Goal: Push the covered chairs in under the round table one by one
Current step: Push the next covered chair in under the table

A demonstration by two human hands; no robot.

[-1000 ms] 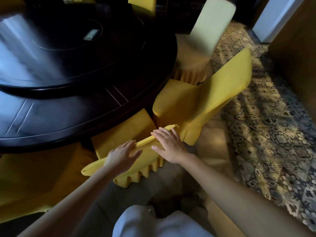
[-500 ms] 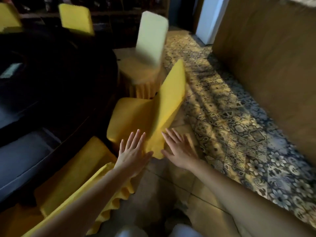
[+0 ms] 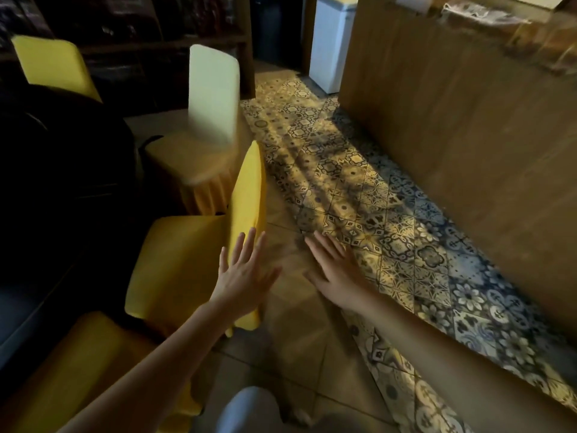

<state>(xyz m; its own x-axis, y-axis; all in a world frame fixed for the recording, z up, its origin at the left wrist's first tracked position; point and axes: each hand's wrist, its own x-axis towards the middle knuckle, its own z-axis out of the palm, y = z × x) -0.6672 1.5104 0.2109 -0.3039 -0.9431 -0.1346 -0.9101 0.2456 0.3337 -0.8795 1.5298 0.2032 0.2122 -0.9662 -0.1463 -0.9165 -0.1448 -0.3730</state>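
A yellow-covered chair [image 3: 175,264] stands in the middle left, its seat partly under the dark round table [image 3: 62,170] and its backrest edge-on towards me. My left hand [image 3: 243,276] reaches with straight spread fingers to the near end of that backrest; contact is unclear. My right hand [image 3: 337,270] hovers flat over the floor to the right, holding nothing. A second yellow chair [image 3: 93,354] sits at the lower left, pushed in. Farther back stands a chair with a pale backrest [image 3: 212,95], pulled out from the table.
A wooden counter wall [image 3: 452,135] runs along the right. Patterned floor tiles [image 3: 359,198] form an aisle between chairs and counter. A white cabinet [image 3: 331,42] stands at the far end. Another yellow chair back [image 3: 53,64] shows at the far left, before dark shelving.
My hands have left the backrest of the near chair. The view swung right and both hands moved with straight fingers towards the middle chair.
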